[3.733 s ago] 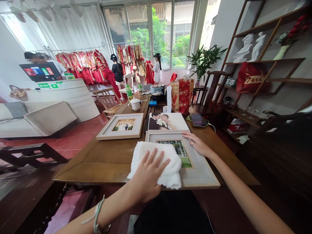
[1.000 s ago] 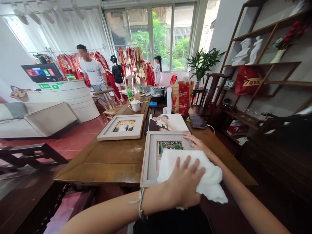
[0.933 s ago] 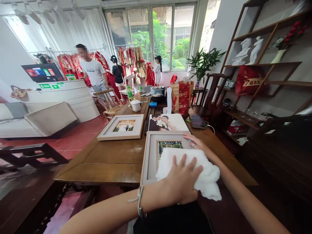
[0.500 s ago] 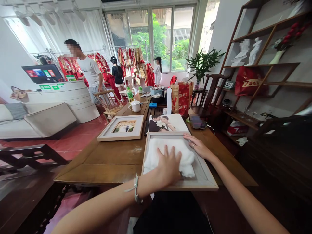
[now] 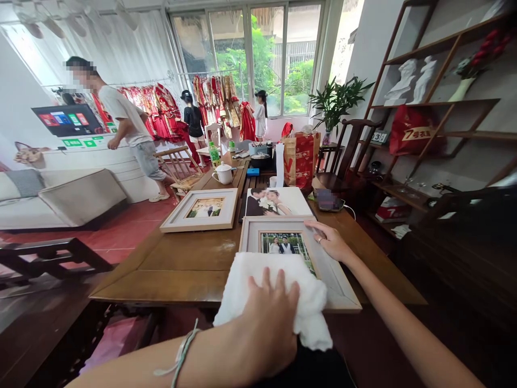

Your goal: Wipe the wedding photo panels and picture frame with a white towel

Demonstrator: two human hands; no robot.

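Observation:
A white cloth [image 5: 242, 285] lies over the near left part of a pale wooden picture frame [image 5: 343, 288]. My left hand [image 5: 269, 318] presses flat on the cloth, fingers spread. The couple's photo [image 5: 283, 243] inside the frame shows above the cloth. My right hand [image 5: 332, 242] rests on the frame's far right edge, its fingers stretched out and a ring on one of them. Behind this frame lies a wedding picture [image 5: 278, 202], and to its left a second framed photo [image 5: 204, 209] lies on the wooden table [image 5: 177, 272].
Farther back on the table stand a white teapot [image 5: 223, 173], a green bottle [image 5: 214, 154] and a red paper bag [image 5: 301, 159]. A phone [image 5: 328, 200] with a cable lies at the right. A person [image 5: 125, 121] walks by the counter at the left.
My left hand has moved toward me with the cloth, uncovering the photo in the frame. The right hand has stayed at the frame's edge. The person at the left has moved farther left.

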